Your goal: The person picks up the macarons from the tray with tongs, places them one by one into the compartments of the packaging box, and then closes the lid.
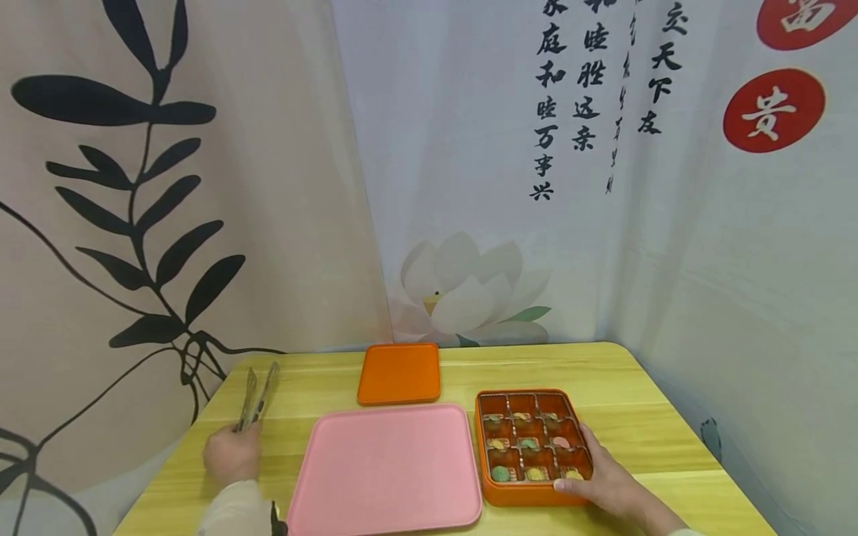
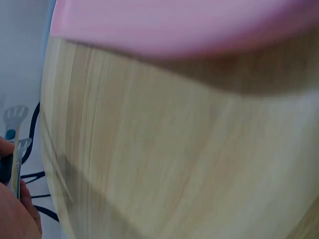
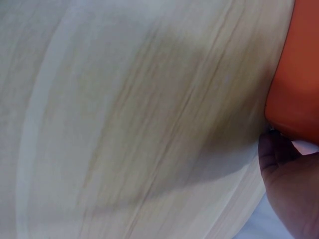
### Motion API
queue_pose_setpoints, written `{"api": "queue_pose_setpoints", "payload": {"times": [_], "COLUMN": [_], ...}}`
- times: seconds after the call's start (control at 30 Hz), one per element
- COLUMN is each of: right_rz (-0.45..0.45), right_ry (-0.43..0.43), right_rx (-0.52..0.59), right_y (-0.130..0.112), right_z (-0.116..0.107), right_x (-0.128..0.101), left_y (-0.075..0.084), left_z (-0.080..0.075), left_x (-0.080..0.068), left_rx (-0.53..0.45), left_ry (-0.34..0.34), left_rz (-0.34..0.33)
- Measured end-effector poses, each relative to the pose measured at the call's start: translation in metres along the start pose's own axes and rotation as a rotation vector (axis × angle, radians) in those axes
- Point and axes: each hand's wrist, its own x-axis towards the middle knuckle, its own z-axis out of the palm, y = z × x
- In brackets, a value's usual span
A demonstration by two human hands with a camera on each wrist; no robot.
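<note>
Lower right of the head view: glossy orange box (image 1: 526,496), squarish, clear three-by-three insert, small pastel pieces inside. Smooth pink tray (image 1: 389,473) at lower centre. Hands well apart. Right hand (image 1: 608,480) grips the box's lower-right corner, thumb on its lower edge. Left hand (image 1: 232,452), lower left, wrapped round slender tongs (image 1: 267,391); long axis up-frame, leaning slightly right, tips spread, pointing up.

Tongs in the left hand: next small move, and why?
Probably swing the tongs right, across the pink tray to the orange box: the left hand holds them with tips apart, left of the tray, while the right hand grips the box, which holds small colored pieces.
</note>
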Motion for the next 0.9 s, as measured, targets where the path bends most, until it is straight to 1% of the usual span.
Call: {"api": "queue_pose_setpoints", "payload": {"times": [0.1,0.17,0.3,0.4,0.5,0.63,0.73,0.9], "right_rz": [-0.011,-0.013,-0.015,-0.016,-0.01,-0.002,-0.006,-0.002], "right_ry": [-0.01,-0.011,-0.005,-0.007,-0.006,-0.002,-0.007,-0.01], "right_rx": [0.013,0.007,-0.004,0.007,0.012,0.007,0.014,0.017], "right_y": [-0.001,-0.002,-0.002,-0.002,-0.001,-0.001,-0.001,0.0], "right_z": [-0.001,-0.001,-0.003,-0.003,-0.002,-0.002,-0.002,-0.002], "right_x": [-0.001,-0.001,-0.001,-0.001,-0.001,-0.001,0.0,0.001], "left_y": [0.0,0.002,0.006,0.009,0.011,0.014,0.016,0.016], "left_z": [0.005,0.008,0.014,0.017,0.018,0.017,0.016,0.017], "left_x": [-0.001,-0.002,-0.004,-0.007,-0.01,-0.014,-0.016,-0.016], "left_rx": [0.006,-0.003,-0.036,-0.065,-0.105,-0.15,-0.171,-0.198], "left_ry": [0.021,0.016,-0.014,-0.009,0.015,0.058,0.089,0.135], "left_rz": [-0.014,-0.031,-0.073,-0.097,-0.13,-0.147,-0.156,-0.189]}}
